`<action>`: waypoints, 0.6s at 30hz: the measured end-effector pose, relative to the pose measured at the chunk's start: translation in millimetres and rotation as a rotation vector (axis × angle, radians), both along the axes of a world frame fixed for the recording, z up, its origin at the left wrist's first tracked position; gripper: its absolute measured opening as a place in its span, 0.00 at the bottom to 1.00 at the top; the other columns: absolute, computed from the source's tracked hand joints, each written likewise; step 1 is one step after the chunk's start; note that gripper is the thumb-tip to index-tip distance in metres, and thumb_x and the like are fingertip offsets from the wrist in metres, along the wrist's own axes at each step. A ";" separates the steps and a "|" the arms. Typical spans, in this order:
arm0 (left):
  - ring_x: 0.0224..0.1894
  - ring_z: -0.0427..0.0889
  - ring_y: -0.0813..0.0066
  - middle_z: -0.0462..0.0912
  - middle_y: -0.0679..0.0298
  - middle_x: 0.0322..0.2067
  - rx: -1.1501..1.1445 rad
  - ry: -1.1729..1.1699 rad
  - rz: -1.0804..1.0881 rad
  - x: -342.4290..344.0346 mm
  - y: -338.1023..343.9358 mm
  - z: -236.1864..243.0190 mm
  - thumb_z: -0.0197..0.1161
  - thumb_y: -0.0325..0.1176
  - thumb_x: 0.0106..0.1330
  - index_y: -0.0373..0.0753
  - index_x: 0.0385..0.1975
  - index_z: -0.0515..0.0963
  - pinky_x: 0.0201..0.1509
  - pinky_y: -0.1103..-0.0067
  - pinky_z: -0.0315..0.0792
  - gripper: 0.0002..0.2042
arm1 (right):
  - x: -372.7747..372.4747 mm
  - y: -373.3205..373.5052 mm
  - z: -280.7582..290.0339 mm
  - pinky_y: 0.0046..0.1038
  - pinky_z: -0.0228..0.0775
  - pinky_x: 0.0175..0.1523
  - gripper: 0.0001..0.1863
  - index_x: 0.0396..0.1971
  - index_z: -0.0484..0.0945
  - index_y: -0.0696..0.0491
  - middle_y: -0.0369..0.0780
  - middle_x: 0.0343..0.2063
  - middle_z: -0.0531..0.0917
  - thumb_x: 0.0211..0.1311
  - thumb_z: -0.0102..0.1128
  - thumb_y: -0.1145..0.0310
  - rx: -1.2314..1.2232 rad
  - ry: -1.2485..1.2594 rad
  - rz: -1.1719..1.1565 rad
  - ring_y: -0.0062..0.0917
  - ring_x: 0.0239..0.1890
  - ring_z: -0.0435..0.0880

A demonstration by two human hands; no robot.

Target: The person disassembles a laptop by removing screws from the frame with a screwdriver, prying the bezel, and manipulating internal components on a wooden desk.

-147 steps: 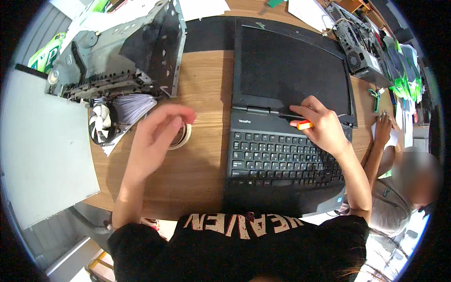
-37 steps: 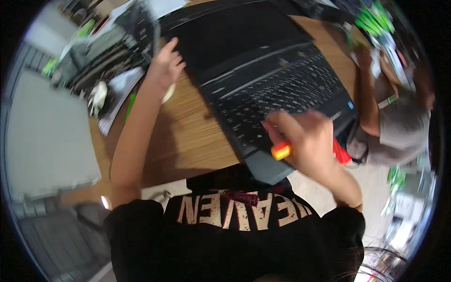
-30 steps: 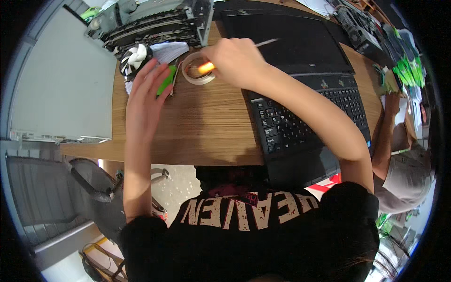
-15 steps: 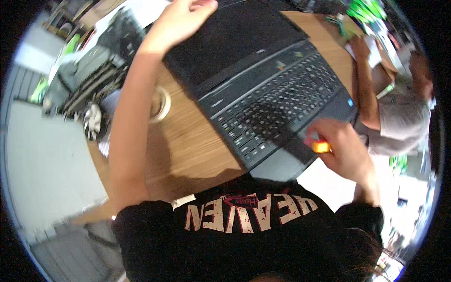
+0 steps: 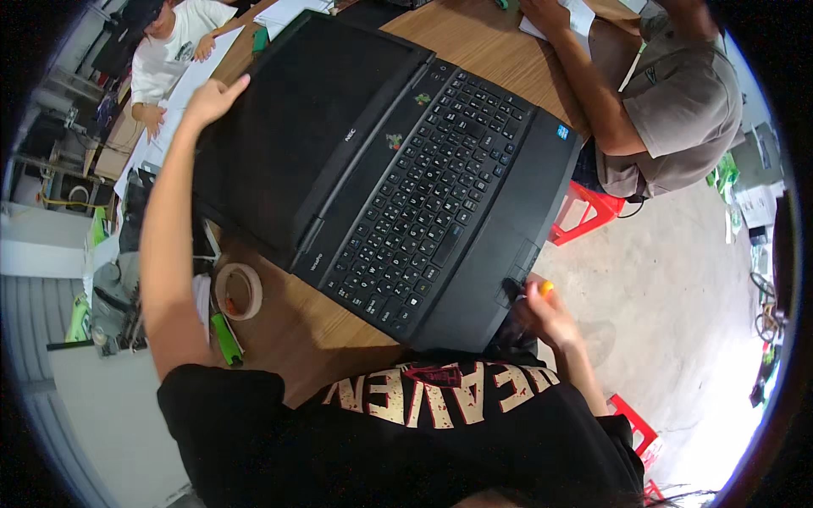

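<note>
While the black laptop [image 5: 385, 178] lies opened flat and askew on the wood-grained table [image 5: 491, 42], I'd judge it stiff, moderately heavy and a little slippery, its thin screen half [image 5: 305, 127] fragile, its keyboard base [image 5: 432, 220] the safer hold. The left hand [image 5: 214, 100] is at the lid's rim; whether it grips, I can't tell. The right hand [image 5: 550, 317], by the front edge, closes around a yellow-ended tool [image 5: 547, 288]. Nearby sit a pale, round tape roll [image 5: 256, 296] and a slim green piece [image 5: 226, 340].
</note>
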State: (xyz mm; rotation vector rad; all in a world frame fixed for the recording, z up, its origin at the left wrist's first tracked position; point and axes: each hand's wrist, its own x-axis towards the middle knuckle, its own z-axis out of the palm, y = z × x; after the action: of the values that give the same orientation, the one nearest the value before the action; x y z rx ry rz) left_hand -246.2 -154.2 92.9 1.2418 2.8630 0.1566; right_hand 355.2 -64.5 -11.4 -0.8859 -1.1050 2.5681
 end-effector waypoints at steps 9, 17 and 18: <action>0.33 0.77 0.79 0.81 0.64 0.29 -0.049 0.056 -0.153 155.9 8.9 164.9 0.59 0.50 0.63 0.35 0.36 0.78 0.38 0.80 0.70 0.20 | -49.2 -17.4 19.7 0.25 0.69 0.54 0.29 0.55 0.63 0.65 0.45 0.48 0.77 0.57 0.65 0.73 0.425 -0.102 -0.236 0.25 0.49 0.77; 0.36 0.81 0.80 0.82 0.64 0.36 0.240 -0.507 -0.035 165.9 -47.4 159.0 0.60 0.45 0.64 0.34 0.41 0.77 0.41 0.84 0.74 0.18 | -105.0 103.2 97.3 0.19 0.72 0.36 0.16 0.34 0.79 0.59 0.36 0.28 0.83 0.53 0.65 0.61 0.759 -0.100 -0.041 0.16 0.28 0.80; 0.36 0.81 0.80 0.82 0.64 0.36 0.235 -0.530 0.075 161.9 -62.0 158.0 0.60 0.45 0.63 0.34 0.42 0.77 0.41 0.84 0.74 0.18 | -121.9 126.7 108.0 0.20 0.72 0.36 0.19 0.36 0.79 0.60 0.37 0.28 0.83 0.52 0.65 0.59 0.815 -0.082 0.095 0.17 0.28 0.81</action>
State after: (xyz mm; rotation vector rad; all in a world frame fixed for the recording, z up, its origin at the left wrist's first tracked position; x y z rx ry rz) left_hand -84.3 -216.2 250.9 0.9352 2.4713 0.7216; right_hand 233.3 62.2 96.6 -0.7185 -2.0188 1.8359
